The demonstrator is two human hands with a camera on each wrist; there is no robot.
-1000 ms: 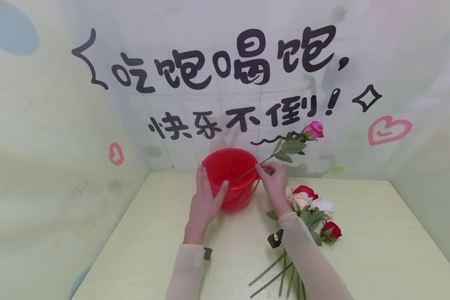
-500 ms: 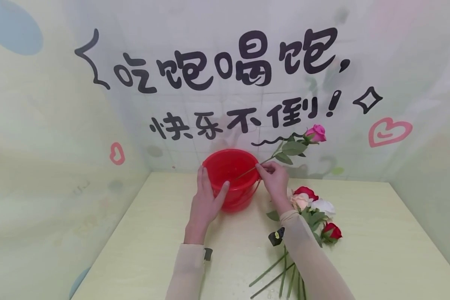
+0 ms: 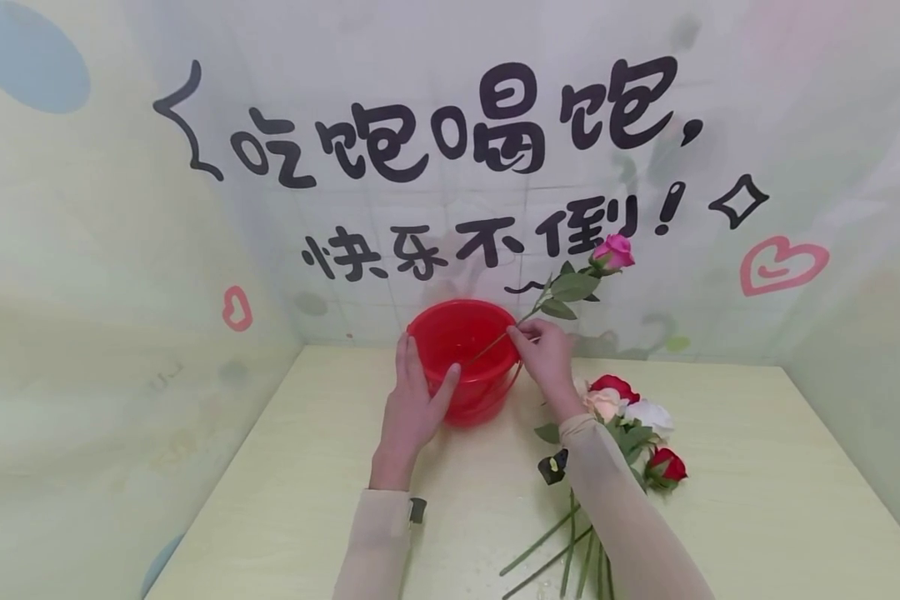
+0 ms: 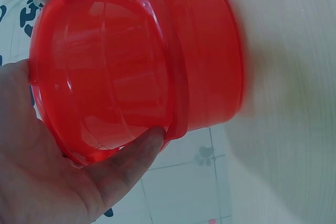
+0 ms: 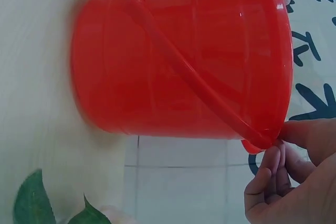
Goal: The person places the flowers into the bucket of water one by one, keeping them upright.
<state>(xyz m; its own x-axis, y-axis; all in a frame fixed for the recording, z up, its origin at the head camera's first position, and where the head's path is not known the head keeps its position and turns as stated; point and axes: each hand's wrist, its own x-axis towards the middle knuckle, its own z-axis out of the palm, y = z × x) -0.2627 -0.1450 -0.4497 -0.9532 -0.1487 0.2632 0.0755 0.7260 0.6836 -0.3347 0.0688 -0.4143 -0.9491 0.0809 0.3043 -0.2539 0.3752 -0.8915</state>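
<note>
- The printed backdrop [image 3: 390,50] rises behind the work; the pink rose's head shows in front of its lettering.
- The pale tabletop [image 3: 300,467] meets the backdrop along its far edge, near the red bucket, leaving little room behind; the widest open room lies left of the left forearm [image 3: 375,542].
- The red bucket [image 3: 471,408] stands upright towards the back; its mouth faces up between the hands, within easy reach of both, and its handle [image 5: 184,69] hangs down outside, off the opening.
- The loose flowers [image 3: 633,437] lie right of the bucket, partly under the right forearm [image 3: 630,517], heads farther off and stems towards the near edge, seemingly kept close for picking up.
- The left hand [image 3: 412,412] is spread along the bucket's left side, thumb on the near wall, probably to steady it.
- The right hand [image 3: 549,358] pinches the pink rose's stem beside the right rim, apparently to control its slant.
- The pink rose [image 3: 574,287] leans rightward over that rim, stem end inside the bucket, bloom outside.
</note>
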